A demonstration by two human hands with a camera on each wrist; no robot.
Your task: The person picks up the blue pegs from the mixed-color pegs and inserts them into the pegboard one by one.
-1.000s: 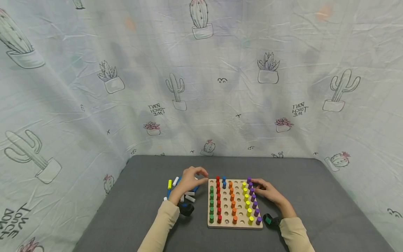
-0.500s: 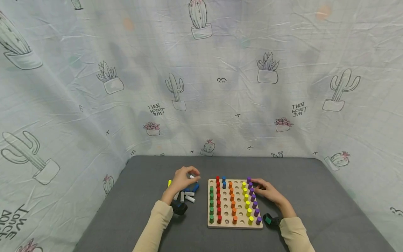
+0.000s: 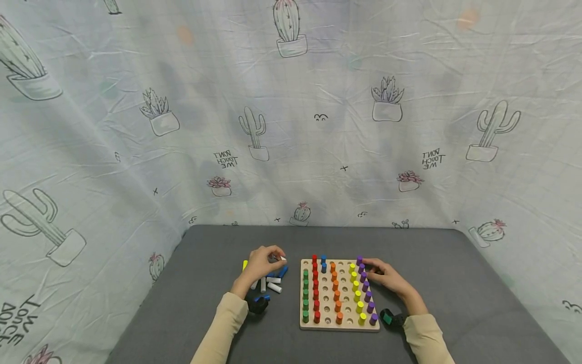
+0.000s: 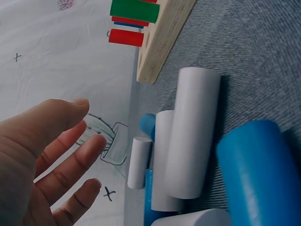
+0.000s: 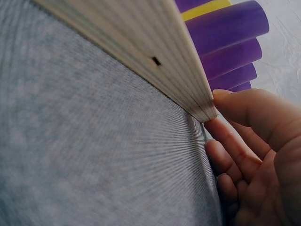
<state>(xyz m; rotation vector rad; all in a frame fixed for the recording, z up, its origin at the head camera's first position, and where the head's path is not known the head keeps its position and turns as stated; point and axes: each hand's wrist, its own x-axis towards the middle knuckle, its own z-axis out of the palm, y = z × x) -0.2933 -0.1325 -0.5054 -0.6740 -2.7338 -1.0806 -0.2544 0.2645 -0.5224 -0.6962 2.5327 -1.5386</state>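
My left hand (image 3: 260, 262) hovers over the loose pegs left of the wooden pegboard (image 3: 327, 325). Its thumb and fingers are apart around a white peg (image 3: 283, 258) in the head view. In the left wrist view the same hand (image 4: 51, 155) has bare fingertips, with a small white peg (image 4: 139, 162) just beyond them. At the board's far right corner, my right hand (image 3: 386, 275) holds the edge. Close up, the thumb of that hand (image 5: 263, 141) lies on top of the board (image 5: 155, 47) beside the purple pegs (image 5: 230, 28), fingers at its underside.
Green pegs (image 3: 305, 293), red pegs (image 3: 316, 294), blue pegs (image 3: 324, 268), orange pegs (image 3: 336, 295) and yellow pegs (image 3: 356, 285) stand in columns on the board. Loose white pegs (image 3: 275, 287) and a blue peg (image 3: 283, 272) lie on the grey table (image 3: 182, 308). A printed curtain (image 3: 291, 151) surrounds it.
My left hand has moved left from the board's far left corner to the loose pegs, then dipped slightly toward a white one. My right hand has stayed at the board's edge.
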